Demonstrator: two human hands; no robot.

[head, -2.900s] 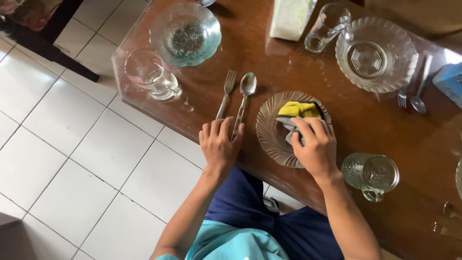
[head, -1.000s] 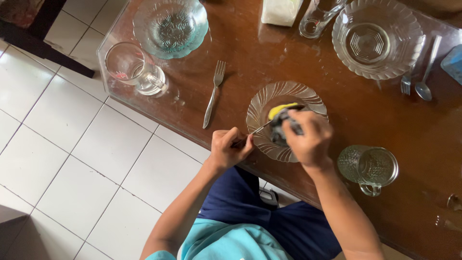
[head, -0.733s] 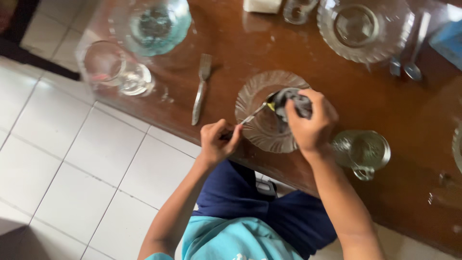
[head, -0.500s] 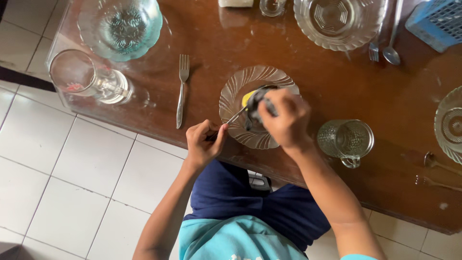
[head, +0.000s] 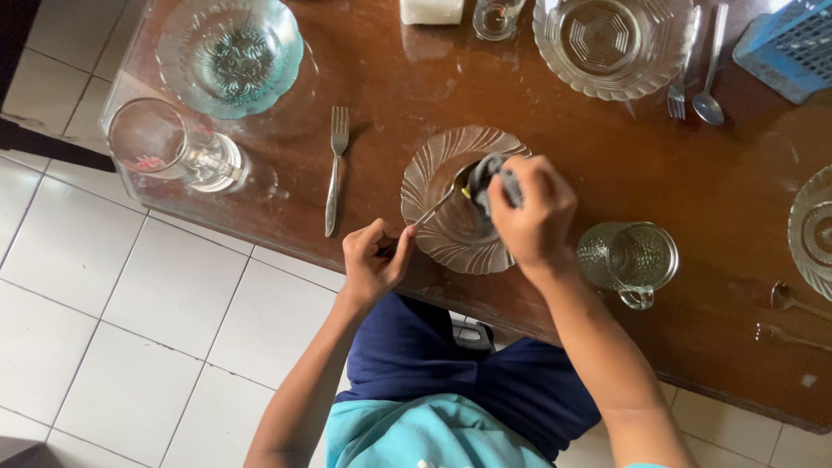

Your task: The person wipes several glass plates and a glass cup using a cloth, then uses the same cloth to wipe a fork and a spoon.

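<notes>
We sit in a home dining room: a glass-topped wooden table [head: 711, 199] laid with glass bowls [head: 230, 54] beyond our fingers, forks [head: 334, 173] left, white floor tiles [head: 130, 321] below.

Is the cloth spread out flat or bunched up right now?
Bunched up: the grey and yellow cloth is wadded in the right hand around the spoon bowl, over the glass plate.

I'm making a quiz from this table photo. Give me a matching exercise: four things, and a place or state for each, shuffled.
1. spoon
2. fork
3. cloth
4. glass mug

A. lying alone on the table, left of the ribbed glass plate
B. bunched in the right hand
C. handle pinched by the left hand
D. standing right of the plate

Pairs: 1-C, 2-A, 3-B, 4-D
</notes>
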